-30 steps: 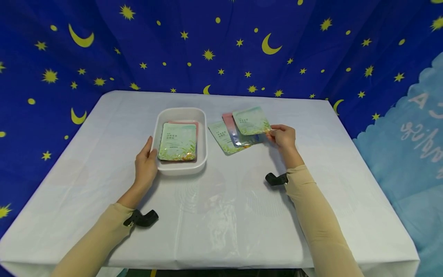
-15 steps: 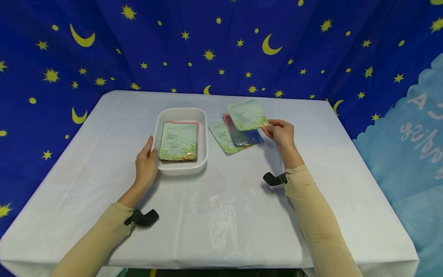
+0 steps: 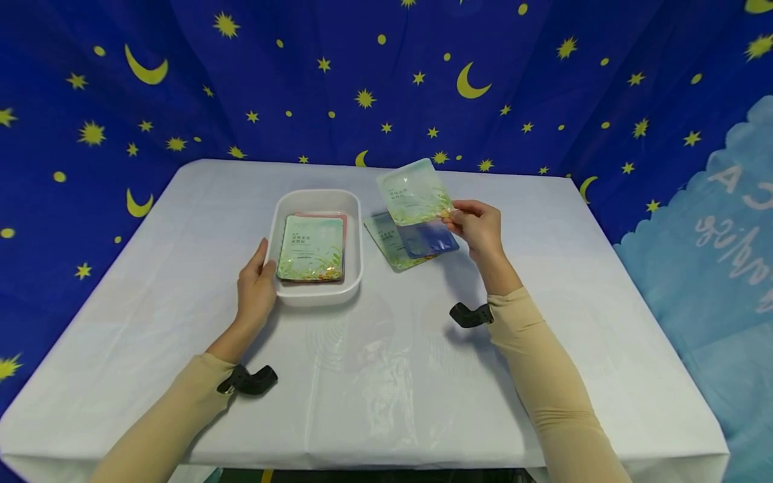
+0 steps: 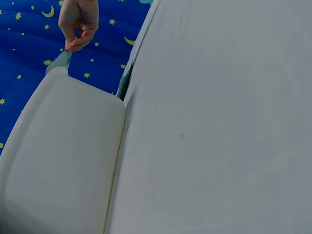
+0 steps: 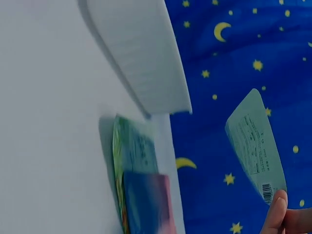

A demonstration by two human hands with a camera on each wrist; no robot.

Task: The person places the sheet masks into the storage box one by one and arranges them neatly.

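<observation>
Between thumb and fingers, my right hand (image 3: 478, 228) pinches the lower right corner of a flat light green sachet (image 3: 415, 192) with a plant print. Raised and tilted, that sachet overlaps two others in the head view. Its back, printed with text and a barcode, faces the right wrist view. Beneath lie a blue and pink sachet (image 3: 429, 240) and another green sachet (image 3: 392, 245). My left hand (image 3: 256, 285) rests along the left wall of a white plastic tray (image 3: 317, 296), fingers extended. Inside the tray is a stack of sachets, a green one (image 3: 311, 248) on top.
A white cloth (image 3: 362, 376) covers the table. Behind it hangs a blue curtain (image 3: 410, 100) with yellow stars and moons, and a light blue panel (image 3: 725, 268) is at the right. Black wrist mounts (image 3: 247, 381) stick out from both sleeves.
My right hand has lifted the green sachet and moved it left, away from the sachets beneath. My left hand and the tray have stayed in place.
</observation>
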